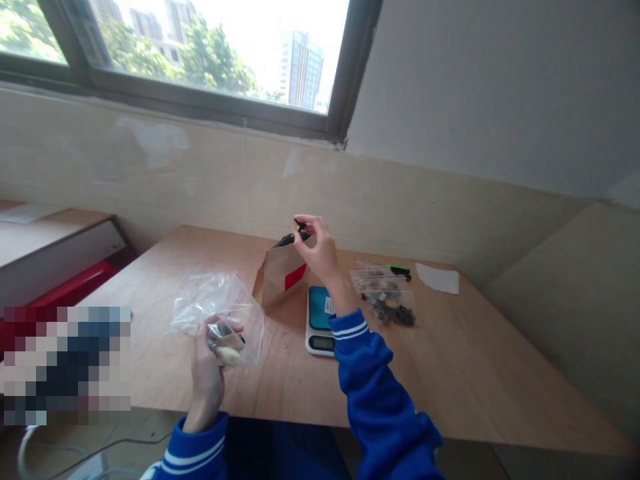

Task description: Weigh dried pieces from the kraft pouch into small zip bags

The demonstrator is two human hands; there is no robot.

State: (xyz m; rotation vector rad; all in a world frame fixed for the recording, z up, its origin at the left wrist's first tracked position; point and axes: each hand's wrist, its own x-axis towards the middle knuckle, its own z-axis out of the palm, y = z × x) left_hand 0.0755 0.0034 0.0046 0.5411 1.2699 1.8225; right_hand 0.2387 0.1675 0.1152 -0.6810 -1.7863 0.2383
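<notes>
My left hand (207, 353) is closed around a clear zip bag (233, 343) with pale and dark pieces at its bottom. Above the table, my right hand (317, 247) pinches a small dark piece (299, 227) between thumb and fingers. Just below and left of it stands an upright paper pouch (281, 277) with a red label, its top open and dark stuff showing at the mouth. A kitchen scale (319, 310) with a teal top and a small display lies under my right forearm, which hides part of it.
Several clear bags (205, 300) lie flat left of the pouch. Filled zip bags (387, 297) are piled right of the scale, with a black and green item (399, 269) and white paper (438, 278) behind. Wall and window border the table's back.
</notes>
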